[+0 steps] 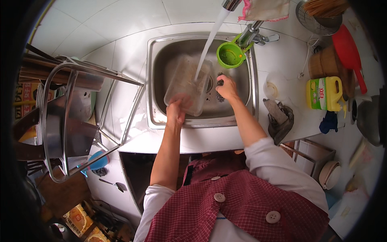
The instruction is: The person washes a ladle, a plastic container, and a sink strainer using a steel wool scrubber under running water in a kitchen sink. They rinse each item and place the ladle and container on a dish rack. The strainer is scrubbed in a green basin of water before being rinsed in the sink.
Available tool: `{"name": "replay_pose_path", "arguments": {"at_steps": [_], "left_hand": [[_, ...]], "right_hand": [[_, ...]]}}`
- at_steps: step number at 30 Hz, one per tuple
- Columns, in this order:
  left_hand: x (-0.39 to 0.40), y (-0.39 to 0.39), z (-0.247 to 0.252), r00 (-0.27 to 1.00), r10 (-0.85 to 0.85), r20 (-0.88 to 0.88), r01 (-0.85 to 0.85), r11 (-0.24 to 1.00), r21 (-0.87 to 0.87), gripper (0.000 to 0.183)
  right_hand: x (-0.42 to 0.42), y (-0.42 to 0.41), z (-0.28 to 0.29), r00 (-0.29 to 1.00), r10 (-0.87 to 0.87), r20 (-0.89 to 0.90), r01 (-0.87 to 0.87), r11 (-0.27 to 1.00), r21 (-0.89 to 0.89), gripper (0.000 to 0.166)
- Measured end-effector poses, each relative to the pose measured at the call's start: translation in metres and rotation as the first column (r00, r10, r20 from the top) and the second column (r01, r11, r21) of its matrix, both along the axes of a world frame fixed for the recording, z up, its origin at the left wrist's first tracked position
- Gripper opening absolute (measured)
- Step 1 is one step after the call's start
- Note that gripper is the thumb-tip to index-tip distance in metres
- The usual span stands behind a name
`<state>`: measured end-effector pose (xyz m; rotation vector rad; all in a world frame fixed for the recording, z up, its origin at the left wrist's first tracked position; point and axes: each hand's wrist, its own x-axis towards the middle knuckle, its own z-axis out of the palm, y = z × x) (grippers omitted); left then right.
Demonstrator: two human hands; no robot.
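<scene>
In the stainless steel sink (pixel 252 113), my left hand (pixel 176 109) grips the near end of a clear plastic container (pixel 193 90), which is tilted in the basin. Water from the faucet spout (pixel 231 4) runs into the container. My right hand (pixel 227 87) holds a dark steel wool scourer (pixel 220 79) to the right of the container, above the basin floor beside the drain (pixel 209 85). A green plastic strainer cup (pixel 231 55) hangs by the faucet base, above my right hand.
A metal rack (pixel 133 106) with cleavers (pixel 80 136) stands left of the sink. To the right lie a grey cloth (pixel 282 121), a clear plastic cup (pixel 273 86), a yellow detergent jug (pixel 325 93) and a dark blue cloth (pixel 328 122). A pink-edged cloth (pixel 267 9) hangs near the faucet.
</scene>
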<state>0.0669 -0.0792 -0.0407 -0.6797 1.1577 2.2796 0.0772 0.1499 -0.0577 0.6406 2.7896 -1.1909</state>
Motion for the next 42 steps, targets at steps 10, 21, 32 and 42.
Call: {"name": "replay_pose_path", "arguments": {"at_steps": [10, 21, 32, 42], "left_hand": [[-0.034, 0.007, -0.044, 0.985, -0.046, 0.165, 0.066, 0.991, -0.115, 0.03], [-0.043, 0.0, -0.037, 0.994, 0.021, 0.103, -0.028, 0.998, 0.062, 0.059], [-0.045, 0.0, -0.037, 0.996, 0.023, 0.092, -0.023, 1.0, 0.0, 0.075], [-0.045, 0.011, -0.016, 0.995, -0.028, 0.091, 0.026, 1.0, 0.016, 0.083]], "right_hand": [[-0.031, -0.072, -0.049, 0.836, 0.455, -0.308, -0.436, 0.89, 0.131, 0.048], [-0.013, -0.121, -0.003, 0.751, 0.491, -0.442, -0.554, 0.833, -0.015, 0.042], [-0.029, -0.12, 0.02, 0.903, 0.374, -0.213, -0.425, 0.854, -0.301, 0.049], [-0.071, -0.059, -0.033, 0.968, 0.251, -0.025, -0.25, 0.968, 0.028, 0.052]]}}
